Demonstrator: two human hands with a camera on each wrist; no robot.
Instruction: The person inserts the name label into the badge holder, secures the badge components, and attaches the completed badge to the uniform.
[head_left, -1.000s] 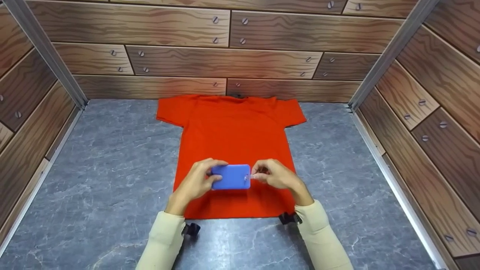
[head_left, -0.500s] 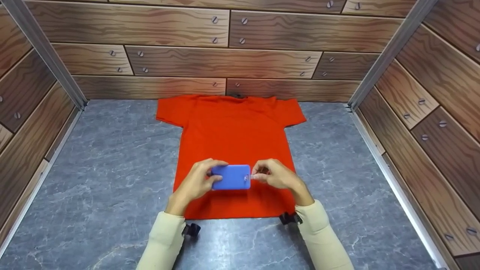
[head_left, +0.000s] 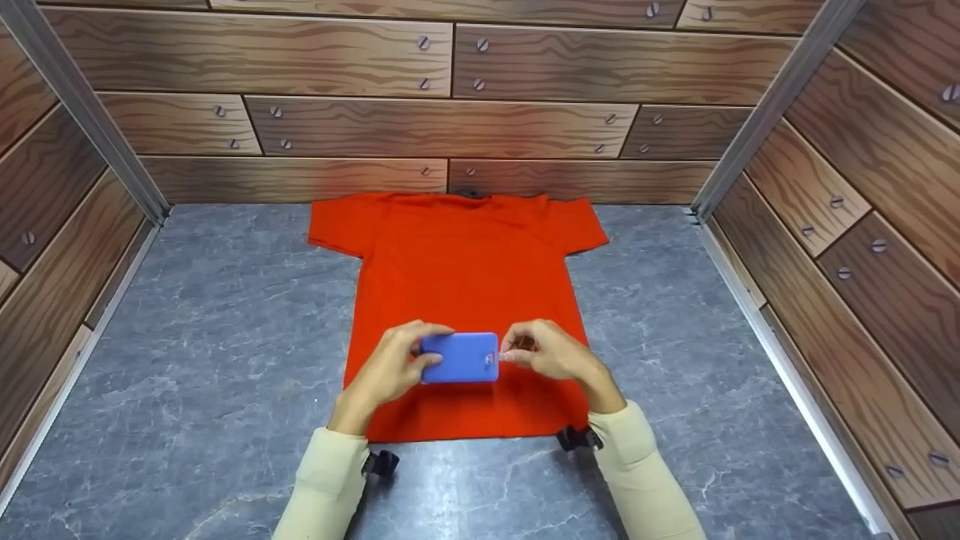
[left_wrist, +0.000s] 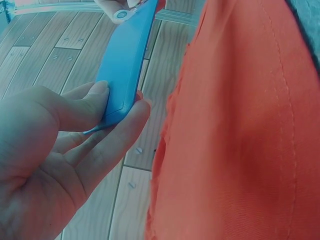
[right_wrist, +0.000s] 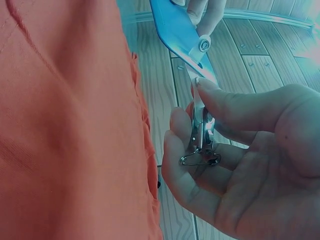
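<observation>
A blue badge holder (head_left: pixel 463 357) hangs level above the red T-shirt (head_left: pixel 469 281). My left hand (head_left: pixel 386 367) pinches its left end between thumb and fingers. At its right end, a clear strap with a metal snap (right_wrist: pixel 203 44) loops through the slot. My right hand (head_left: pixel 551 351) pinches that strap with thumb and fingers. In the right wrist view, a metal badge clip (right_wrist: pixel 202 131) with a safety pin (right_wrist: pixel 200 159) hangs from the strap, in front of the curled fingers. The T-shirt lies flat, sleeves spread, neckline toward the back wall.
A grey marbled surface (head_left: pixel 225 315) lies under the shirt. Wood-plank-patterned panels (head_left: pixel 345 56) stand at the back and both sides, joined by metal corner posts (head_left: pixel 780 112). A small dark thing (head_left: pixel 469 193) shows at the neckline. Black wrist cameras (head_left: pixel 381 463) sit below the sleeve cuffs.
The head view has shifted very slightly. Both hands keep the same hold on the badge holder and its strap, and the shirt lies as before.
</observation>
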